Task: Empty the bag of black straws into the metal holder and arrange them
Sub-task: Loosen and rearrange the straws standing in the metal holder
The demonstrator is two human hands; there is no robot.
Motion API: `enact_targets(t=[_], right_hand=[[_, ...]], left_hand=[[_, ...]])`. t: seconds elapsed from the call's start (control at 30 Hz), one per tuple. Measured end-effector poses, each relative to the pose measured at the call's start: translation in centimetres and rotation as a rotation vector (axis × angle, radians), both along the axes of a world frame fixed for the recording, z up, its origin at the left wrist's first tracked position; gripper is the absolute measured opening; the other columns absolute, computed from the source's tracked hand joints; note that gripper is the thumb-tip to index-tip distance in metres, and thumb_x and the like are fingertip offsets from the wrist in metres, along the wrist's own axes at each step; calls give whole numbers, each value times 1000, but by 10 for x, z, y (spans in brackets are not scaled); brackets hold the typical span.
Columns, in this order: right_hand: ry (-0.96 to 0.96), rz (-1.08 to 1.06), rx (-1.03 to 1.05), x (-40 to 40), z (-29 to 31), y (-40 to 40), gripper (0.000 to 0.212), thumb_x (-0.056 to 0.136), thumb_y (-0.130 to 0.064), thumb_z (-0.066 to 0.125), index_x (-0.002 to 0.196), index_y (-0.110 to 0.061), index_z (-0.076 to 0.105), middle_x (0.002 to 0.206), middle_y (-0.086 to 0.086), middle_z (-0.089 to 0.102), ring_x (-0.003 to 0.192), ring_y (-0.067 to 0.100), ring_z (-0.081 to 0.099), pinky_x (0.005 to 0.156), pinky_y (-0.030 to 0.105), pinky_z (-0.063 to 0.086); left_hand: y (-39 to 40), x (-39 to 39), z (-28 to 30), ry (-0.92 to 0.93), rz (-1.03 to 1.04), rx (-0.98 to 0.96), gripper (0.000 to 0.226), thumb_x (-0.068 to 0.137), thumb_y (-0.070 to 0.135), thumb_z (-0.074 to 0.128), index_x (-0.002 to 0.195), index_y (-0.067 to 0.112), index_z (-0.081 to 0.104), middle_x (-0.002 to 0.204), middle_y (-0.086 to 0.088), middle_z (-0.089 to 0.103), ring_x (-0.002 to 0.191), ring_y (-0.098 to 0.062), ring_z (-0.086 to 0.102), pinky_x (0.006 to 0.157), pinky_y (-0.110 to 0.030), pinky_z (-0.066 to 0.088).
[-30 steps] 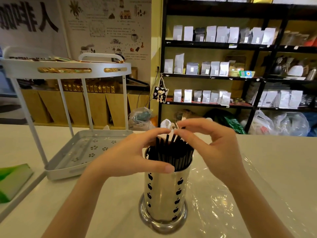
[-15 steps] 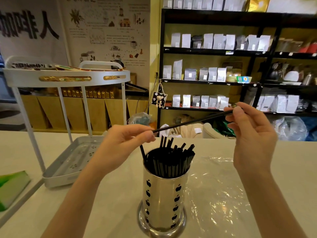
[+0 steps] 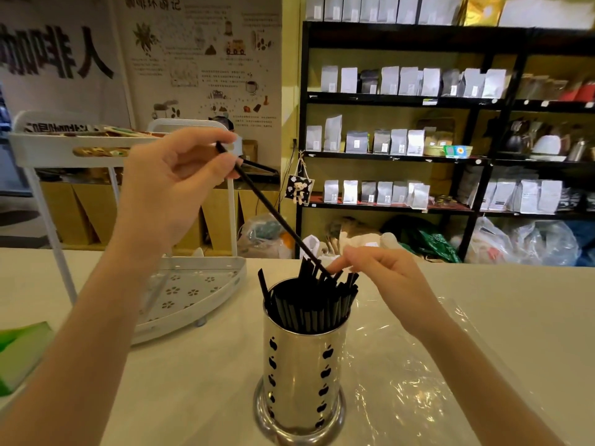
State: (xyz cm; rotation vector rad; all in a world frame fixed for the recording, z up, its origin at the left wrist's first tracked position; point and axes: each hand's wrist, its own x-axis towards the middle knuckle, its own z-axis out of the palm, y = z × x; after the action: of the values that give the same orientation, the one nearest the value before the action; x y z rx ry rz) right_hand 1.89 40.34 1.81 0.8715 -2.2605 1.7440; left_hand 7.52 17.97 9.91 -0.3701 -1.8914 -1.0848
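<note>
**Single straw tipped down toward the holder**

Since the earlier frame, one black straw (image 3: 273, 214) has swung from lying level between both hands to slanting steeply. The left hand (image 3: 170, 185) pinches its upper end high above the metal holder (image 3: 302, 365); the right hand (image 3: 380, 278) guides its lower end with fingertips at the bundle's top, just above the holder's rim. Open counter lies in front of the holder and to its right, under a flattened clear plastic bag (image 3: 428, 381). A white rack (image 3: 190, 291) stands left of the holder. Inside the holder, black straws (image 3: 309, 300) stand packed upright, matte, tips uneven, one leaning left.
</note>
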Motion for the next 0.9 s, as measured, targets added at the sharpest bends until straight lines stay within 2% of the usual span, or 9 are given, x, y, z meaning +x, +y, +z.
enact_targets(t=[0.03, 0.1, 0.2, 0.37, 0.47, 0.57, 0.67, 0.77, 0.9], right_hand=[[1, -7, 0, -3, 1, 1, 32, 91, -29, 46, 74, -24, 73, 76, -28, 70, 82, -16, 58, 82, 12, 37], [36, 1, -2, -9, 6, 1, 33, 93, -27, 43, 78, -23, 73, 82, -18, 72, 83, -10, 61, 78, 12, 44], [94, 8, 53, -23, 12, -1, 19, 90, -19, 53, 86, -20, 72, 81, -2, 73, 81, 1, 64, 73, 9, 48], [207, 45, 398, -48, 20, -8, 15, 83, -22, 64, 97, -21, 71, 85, -15, 65, 80, 1, 59, 70, 15, 48], [246, 80, 600, -61, 20, -17, 27, 83, -30, 63, 108, -21, 67, 96, -9, 66, 85, 1, 57, 69, 12, 42], [235, 147, 699, -69, 19, -26, 36, 84, -39, 59, 114, -21, 64, 108, -3, 68, 93, 7, 60, 73, 14, 42], [199, 219, 729, -69, 24, -33, 33, 84, -37, 60, 111, -20, 66, 103, -5, 69, 91, 4, 61, 74, 14, 45], [189, 258, 774, -69, 31, -38, 26, 83, -30, 64, 105, -17, 69, 97, -3, 70, 90, 9, 65, 81, 19, 49], [200, 286, 797, -71, 35, -42, 20, 81, -24, 68, 99, -15, 72, 85, -6, 71, 81, 6, 64, 76, 16, 49]], left_hand=[[1, 1, 5, -8, -13, -51, 27, 82, 11, 57, 107, 22, 58, 91, 11, 65, 82, 3, 67, 76, -11, 51], [6, 4, 13, -42, -49, -156, 29, 81, 10, 58, 107, 22, 58, 92, 12, 65, 86, 1, 67, 77, -10, 50], [16, 4, 12, -138, -122, -293, 28, 78, 11, 59, 102, 27, 61, 90, 9, 68, 83, -3, 68, 76, -11, 52], [29, -6, -18, -325, -159, -432, 26, 75, 22, 57, 92, 41, 58, 84, 17, 66, 82, 1, 65, 75, -11, 52], [31, -11, -37, -389, -154, -457, 24, 78, 17, 61, 96, 33, 62, 81, 15, 67, 82, 1, 64, 73, -9, 51], [29, -12, -49, -469, -156, -489, 21, 82, 20, 58, 96, 35, 63, 83, 13, 69, 84, 3, 62, 72, -7, 48], [27, -11, -57, -518, -158, -503, 20, 85, 22, 54, 97, 32, 66, 86, 12, 70, 85, 3, 61, 73, -6, 46], [26, -10, -57, -522, -174, -468, 22, 86, 25, 51, 100, 28, 68, 87, 11, 70, 85, -1, 61, 76, -13, 49], [25, -11, -55, -518, -214, -378, 25, 88, 32, 45, 105, 36, 63, 84, 6, 72, 83, -4, 65, 76, -15, 51]])
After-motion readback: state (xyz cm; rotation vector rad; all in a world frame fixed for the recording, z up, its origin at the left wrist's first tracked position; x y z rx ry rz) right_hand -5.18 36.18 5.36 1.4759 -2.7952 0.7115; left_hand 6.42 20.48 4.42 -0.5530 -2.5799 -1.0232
